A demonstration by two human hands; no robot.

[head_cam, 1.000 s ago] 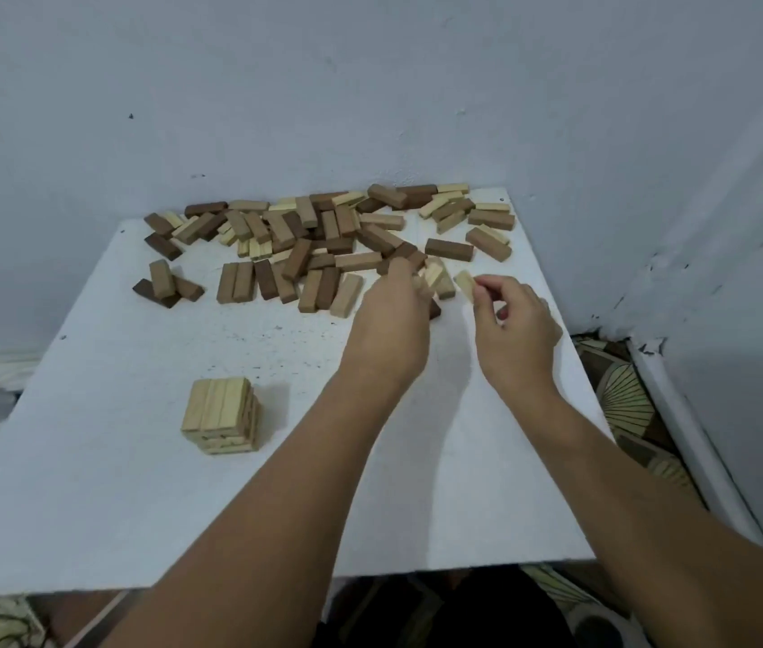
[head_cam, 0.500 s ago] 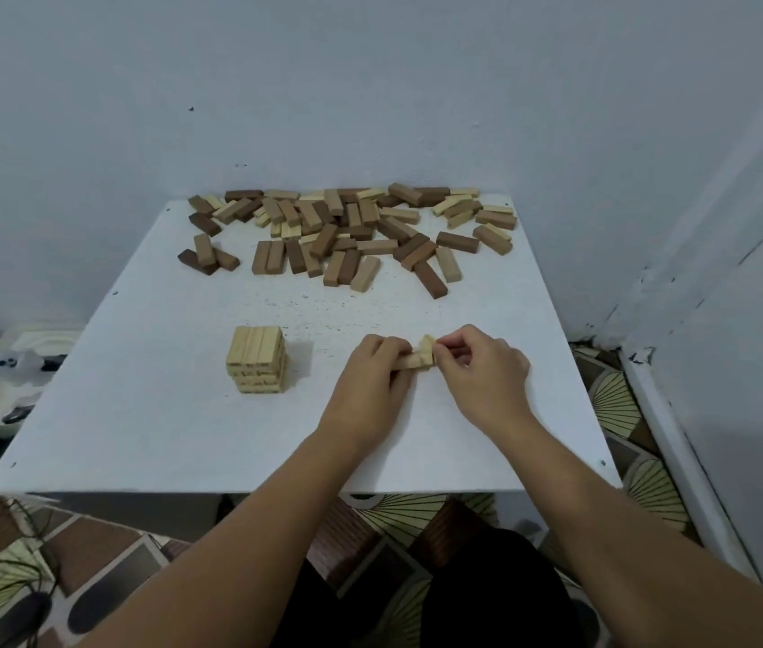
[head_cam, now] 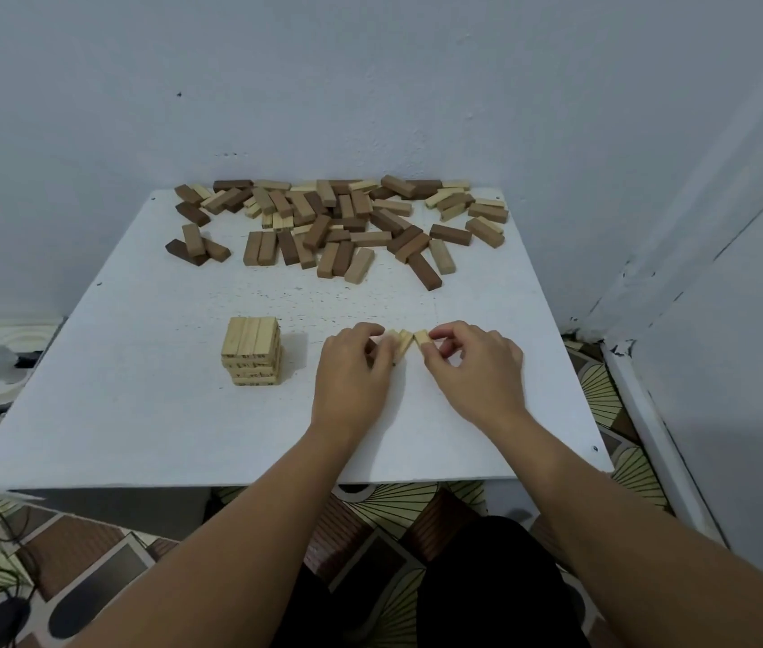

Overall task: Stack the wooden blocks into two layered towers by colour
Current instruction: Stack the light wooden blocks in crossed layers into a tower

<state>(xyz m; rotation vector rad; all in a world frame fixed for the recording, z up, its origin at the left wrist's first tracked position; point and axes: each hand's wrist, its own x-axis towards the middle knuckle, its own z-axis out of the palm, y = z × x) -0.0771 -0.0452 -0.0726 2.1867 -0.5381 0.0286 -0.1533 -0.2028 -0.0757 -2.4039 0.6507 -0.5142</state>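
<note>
The white tabletop (head_cam: 145, 413) fills the middle of the frame, set into a corner of pale blue wall (head_cam: 370, 86). Along its far edge, in the upper centre, lies the heap (head_cam: 342, 222) of loose blocks — dark brown, mid brown and pale ones mixed, some lying across others. Left of centre stands the pale tower (head_cam: 253, 350), several layers high, its top layer of blocks lying side by side; it is well apart from the heap and near my hands.

My two forearms come up from the bottom of the frame. My left hand (head_cam: 353, 371) sits just right of the tower with its fingers curled round pale blocks (head_cam: 400, 343) — two at least, though I cannot tell the exact count, since my fingers hide part of them. My right hand (head_cam: 475, 364) pinches one more pale block (head_cam: 422, 340) between thumb and fingertips, its end just beside the ones in my left grip. Both hands are low over the tabletop, right of centre; whether the blocks touch it, I cannot tell.
</note>
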